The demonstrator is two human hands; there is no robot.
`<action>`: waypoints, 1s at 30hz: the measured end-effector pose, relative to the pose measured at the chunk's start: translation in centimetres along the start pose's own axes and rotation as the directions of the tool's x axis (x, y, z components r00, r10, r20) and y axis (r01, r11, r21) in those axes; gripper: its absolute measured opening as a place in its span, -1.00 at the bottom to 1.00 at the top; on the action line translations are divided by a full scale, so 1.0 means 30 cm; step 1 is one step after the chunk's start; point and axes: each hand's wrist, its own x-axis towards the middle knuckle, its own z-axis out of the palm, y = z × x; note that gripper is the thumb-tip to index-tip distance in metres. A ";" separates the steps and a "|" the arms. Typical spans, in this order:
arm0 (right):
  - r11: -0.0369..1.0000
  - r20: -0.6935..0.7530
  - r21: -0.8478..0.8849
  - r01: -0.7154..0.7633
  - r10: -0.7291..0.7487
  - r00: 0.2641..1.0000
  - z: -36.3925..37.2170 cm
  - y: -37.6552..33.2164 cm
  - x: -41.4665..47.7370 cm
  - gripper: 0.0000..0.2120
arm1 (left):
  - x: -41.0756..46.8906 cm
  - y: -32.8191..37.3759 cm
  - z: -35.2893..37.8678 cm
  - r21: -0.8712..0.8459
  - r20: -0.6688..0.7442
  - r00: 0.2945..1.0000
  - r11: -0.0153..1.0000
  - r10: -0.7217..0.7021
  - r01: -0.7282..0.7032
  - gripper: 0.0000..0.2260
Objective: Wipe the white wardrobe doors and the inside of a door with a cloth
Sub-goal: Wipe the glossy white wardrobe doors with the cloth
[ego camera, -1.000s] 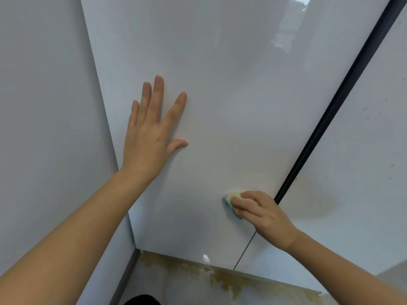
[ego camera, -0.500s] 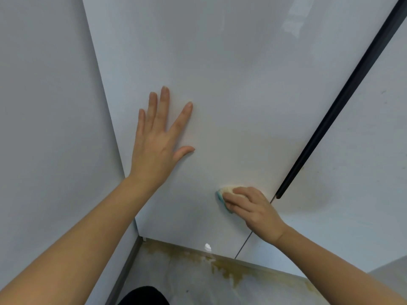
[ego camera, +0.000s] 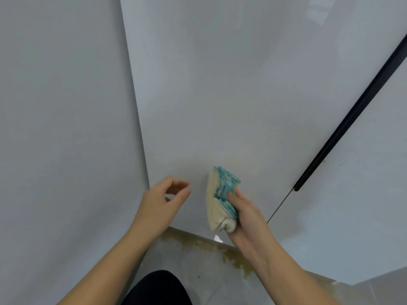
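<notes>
A glossy white wardrobe door (ego camera: 231, 95) fills the middle of the view. My right hand (ego camera: 246, 214) grips a folded cream cloth with a turquoise edge (ego camera: 221, 199), held up in front of the door's lower part; whether the cloth touches the door I cannot tell. My left hand (ego camera: 163, 201) hovers just left of the cloth with loosely curled fingers, holding nothing and off the door. A second white door (ego camera: 356, 194) lies to the right, beyond a long black handle strip (ego camera: 352, 115).
A plain white side panel (ego camera: 66, 128) stands at the left, meeting the door at a corner. Below the doors is a pale floor with yellowish stains (ego camera: 220, 254) along the base. A dark piece of my clothing (ego camera: 158, 289) shows at the bottom.
My left hand has come off the door and dropped down beside the cloth. My right hand has turned and lifted the cloth, so its folded layers now face me.
</notes>
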 end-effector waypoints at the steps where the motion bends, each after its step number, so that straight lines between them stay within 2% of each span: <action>1: 1.000 -0.026 0.010 -0.010 0.010 1.000 0.001 0.023 0.009 -0.78 | -0.024 -0.006 0.007 -0.073 0.077 0.992 0.992 -0.098 0.104 -0.93; 3: 1.000 -0.084 -0.013 0.004 -0.005 0.996 0.000 0.053 0.031 -0.77 | -0.057 -0.007 0.020 -0.195 0.220 0.947 0.940 -0.236 0.280 -0.87; 5: 1.000 -0.107 -0.016 0.019 -0.021 0.994 -0.002 0.063 0.044 -0.77 | -0.069 -0.005 0.033 -0.233 0.340 0.897 0.899 -0.282 0.371 -0.82; 8: 0.996 -0.089 0.091 -0.006 0.014 0.996 -0.003 0.062 0.049 -0.77 | -0.067 -0.003 0.063 -0.175 0.461 0.845 0.905 -0.272 0.387 -0.71; 10: 0.991 -0.086 0.131 -0.031 0.043 0.995 -0.001 0.060 0.050 -0.74 | -0.062 0.004 0.083 -0.149 0.470 0.839 0.912 -0.275 0.383 -0.73; 13: 0.992 -0.074 0.124 -0.013 0.022 0.997 -0.005 0.051 0.053 -0.60 | -0.054 -0.001 0.078 -0.303 0.423 0.866 0.859 -0.267 0.413 -0.62; 15: 0.998 -0.032 0.056 0.000 0.001 0.999 -0.006 0.044 0.050 -0.61 | -0.044 -0.021 0.057 -0.481 0.374 0.877 0.746 -0.301 0.461 -0.55; 17: 0.999 0.025 -0.034 -0.020 0.021 0.999 -0.007 0.047 0.041 -0.54 | -0.038 -0.027 0.031 -0.643 0.314 0.884 0.607 -0.347 0.467 -0.69; 19: 0.989 0.051 -0.136 -0.062 0.070 0.996 -0.005 0.057 0.038 -0.47 | -0.031 -0.028 0.007 -0.691 0.238 0.893 0.579 -0.383 0.432 -0.86; 20: 0.978 0.041 -0.188 -0.088 0.097 0.994 -0.006 0.061 0.041 -0.45 | -0.028 -0.030 0.001 -0.703 0.200 0.896 0.579 -0.396 0.413 -0.89; 22: 0.957 0.002 -0.251 -0.145 0.150 0.989 0.002 0.073 0.055 -0.48 | -0.023 -0.042 -0.007 -0.743 0.139 0.890 0.548 -0.435 0.385 -0.85; 24: 0.951 -0.018 -0.242 -0.191 0.192 0.981 0.020 0.088 0.065 -0.62 | -0.024 -0.050 -0.004 -0.789 0.127 0.874 0.486 -0.470 0.376 -0.76; 26: 0.960 -0.015 -0.213 -0.183 0.184 0.983 0.050 0.099 0.070 -0.72 | -0.022 -0.052 -0.003 -0.805 0.098 0.876 0.480 -0.472 0.348 -0.75; 30: 0.973 0.093 -0.217 -0.079 0.101 0.991 0.128 0.073 0.078 -0.75 | 0.035 0.002 -0.046 -0.771 -0.119 0.911 0.615 -0.394 0.166 -0.73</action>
